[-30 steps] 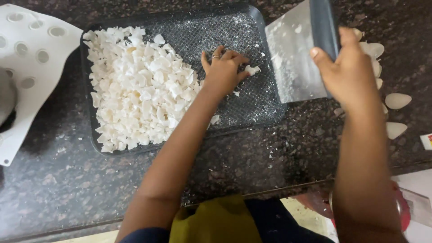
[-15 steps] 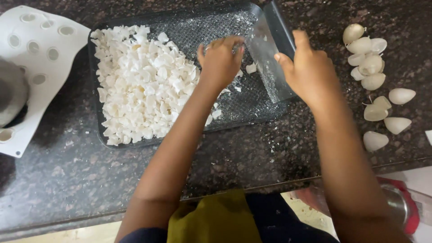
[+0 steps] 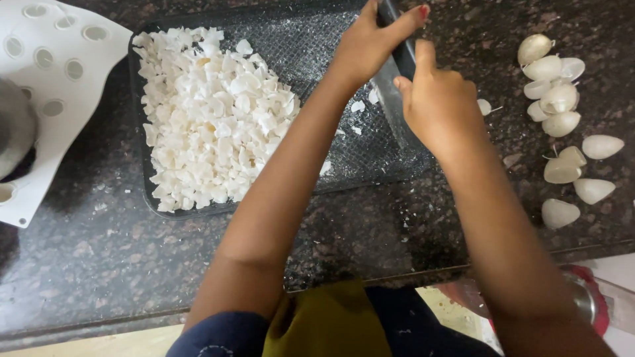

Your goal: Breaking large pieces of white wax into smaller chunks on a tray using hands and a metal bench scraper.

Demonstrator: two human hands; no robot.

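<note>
Head view. Right hand (image 3: 440, 106) grips a scraper blade (image 3: 397, 79) by its dark top edge, at the right end of the black tray (image 3: 317, 39). Left hand (image 3: 370, 43) pinches the same handle. Blade looks stiff, thin, light; best held by the handle. White chopped pieces (image 3: 211, 119) heaped tray-left; whole cloves (image 3: 562, 112) along countertop's right edge.

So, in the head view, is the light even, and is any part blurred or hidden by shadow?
In the head view the light is soft and fairly even; the white chopped pieces are bright but keep their edges. The left hand and right hand on the scraper blade look slightly soft. A dim shadow falls on the dark tray near the arms. The garlic cloves stay sharp.
</note>
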